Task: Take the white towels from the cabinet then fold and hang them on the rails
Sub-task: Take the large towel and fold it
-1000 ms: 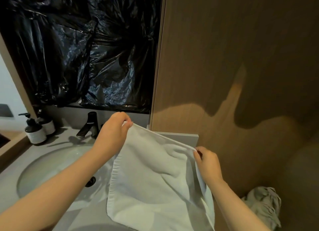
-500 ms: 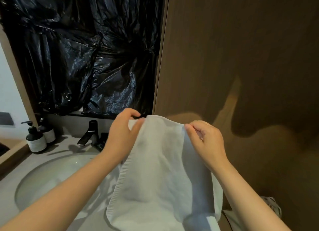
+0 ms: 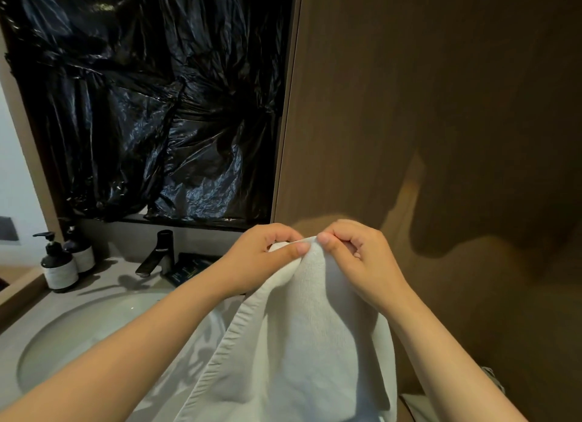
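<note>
Head view: left hand (image 3: pixel 258 259), right hand (image 3: pixel 362 259) fingers (image 3: pixel 326 239) pinch white towel (image 3: pixel 308 327) beside sink (image 3: pixel 78 333).

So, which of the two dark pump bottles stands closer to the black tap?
The rear bottle, partly hidden behind the front bottle. It stands further right, on the side of the tap; the front bottle shows its whole pump head.

The grey table (image 3: pixel 22 324) has a pale oval sink (image 3: pixel 94 330) sunk into its top. A dark faucet (image 3: pixel 159 254) stands behind the basin at the back edge. Two dark pump bottles (image 3: pixel 58 269) with light labels stand upright, just beside each other, at the back left. Dark flat packets (image 3: pixel 189 269) lie just right of the faucet. A white towel (image 3: pixel 308 343) hides the table's right part; whether it touches the table cannot be told.
</note>
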